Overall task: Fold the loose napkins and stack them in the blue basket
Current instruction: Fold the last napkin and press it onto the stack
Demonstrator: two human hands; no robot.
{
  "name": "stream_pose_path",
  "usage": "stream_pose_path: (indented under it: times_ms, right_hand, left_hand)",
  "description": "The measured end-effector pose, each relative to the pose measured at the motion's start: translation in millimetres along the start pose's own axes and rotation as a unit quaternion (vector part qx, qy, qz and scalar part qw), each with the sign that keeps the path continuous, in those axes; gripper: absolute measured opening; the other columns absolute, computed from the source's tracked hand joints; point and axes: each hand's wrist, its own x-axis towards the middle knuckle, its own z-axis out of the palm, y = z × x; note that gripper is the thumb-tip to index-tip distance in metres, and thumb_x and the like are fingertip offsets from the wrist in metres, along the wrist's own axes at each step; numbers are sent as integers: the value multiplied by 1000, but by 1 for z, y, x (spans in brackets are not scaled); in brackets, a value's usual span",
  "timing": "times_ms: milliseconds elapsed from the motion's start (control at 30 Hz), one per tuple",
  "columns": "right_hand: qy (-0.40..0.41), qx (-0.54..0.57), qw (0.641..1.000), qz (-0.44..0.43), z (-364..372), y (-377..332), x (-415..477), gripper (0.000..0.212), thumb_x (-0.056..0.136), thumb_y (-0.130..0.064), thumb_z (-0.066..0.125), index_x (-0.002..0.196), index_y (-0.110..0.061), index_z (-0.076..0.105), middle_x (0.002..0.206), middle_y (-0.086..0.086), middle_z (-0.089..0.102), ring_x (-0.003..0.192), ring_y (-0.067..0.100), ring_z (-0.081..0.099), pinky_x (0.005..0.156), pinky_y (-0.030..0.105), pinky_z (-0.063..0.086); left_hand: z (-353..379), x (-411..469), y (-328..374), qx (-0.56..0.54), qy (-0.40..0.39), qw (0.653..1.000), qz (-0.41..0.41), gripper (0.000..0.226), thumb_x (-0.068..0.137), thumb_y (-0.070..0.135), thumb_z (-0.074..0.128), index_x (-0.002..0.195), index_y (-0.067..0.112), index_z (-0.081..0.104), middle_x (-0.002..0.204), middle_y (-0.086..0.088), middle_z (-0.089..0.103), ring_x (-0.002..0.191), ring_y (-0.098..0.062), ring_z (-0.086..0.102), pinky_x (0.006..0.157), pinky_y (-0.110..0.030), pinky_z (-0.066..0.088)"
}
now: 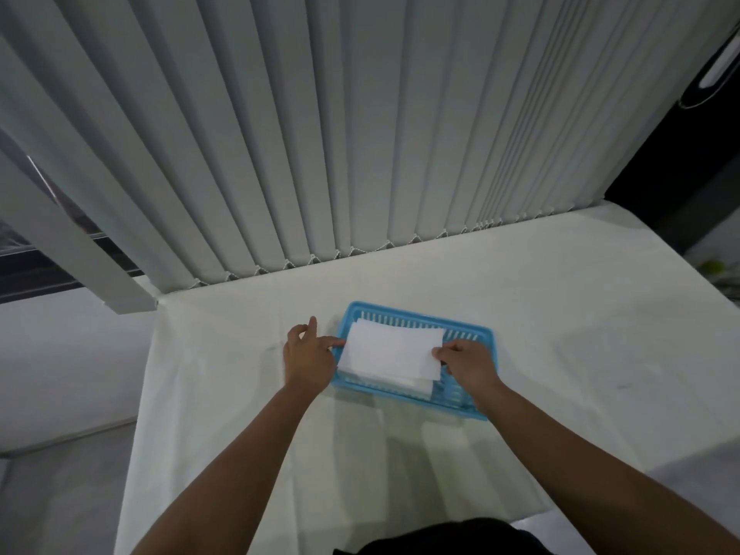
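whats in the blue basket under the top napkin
More white folded napkins show at the blue basket's near side. The held top napkin covers the rest, hiding their count.
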Motion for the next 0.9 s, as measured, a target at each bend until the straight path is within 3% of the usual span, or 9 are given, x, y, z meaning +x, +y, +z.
stream_pose_path:
  times_ms: [400,500,700,833,900]
  right_hand:
    - [-5,-26,1000,-9,8,-2,-4,20,83,-14,69,65,-12,62,66,1,61,58,13,52,64,28,43]
    - [1,-35,999,-7,8,0,-4,18,83,-16,69,66,-12,63,67,-1,62,62,14,54,70,31,46]
    - [-5,-66,998,-20,5,5,-3,11,78,-20,73,77,-11,67,73,0,65,65,15,57,66,30,45]
    - [-11,-96,995,-28,7,5,-1,14,79,-23,74,77,-11,66,70,-2,62,68,16,57,61,27,42]
    - [-9,-111,993,-25,9,5,-2,19,79,-29,73,86,-12,67,78,-2,64,77,19,61,68,31,46]
  left_hand:
    - [0,-2,-5,-3,-20,1000,-1,47,96,9,33,119,36,64,158,-4,24,140,-26,20,112,-37,24]
    - [2,0,-6,-28,-15,1000,-3,47,95,7,34,117,34,65,157,-3,25,139,-25,22,111,-37,25]
    - [-5,-2,3,-76,79,994,18,42,85,0,45,116,23,64,150,-5,39,134,-30,31,108,-41,30]
    - [-5,2,20,-53,87,989,106,37,91,12,46,127,20,55,150,-4,39,135,-29,34,110,-42,28]
    - [-1,3,29,-12,45,985,164,42,96,23,40,138,22,44,155,-1,30,141,-25,27,116,-41,21]
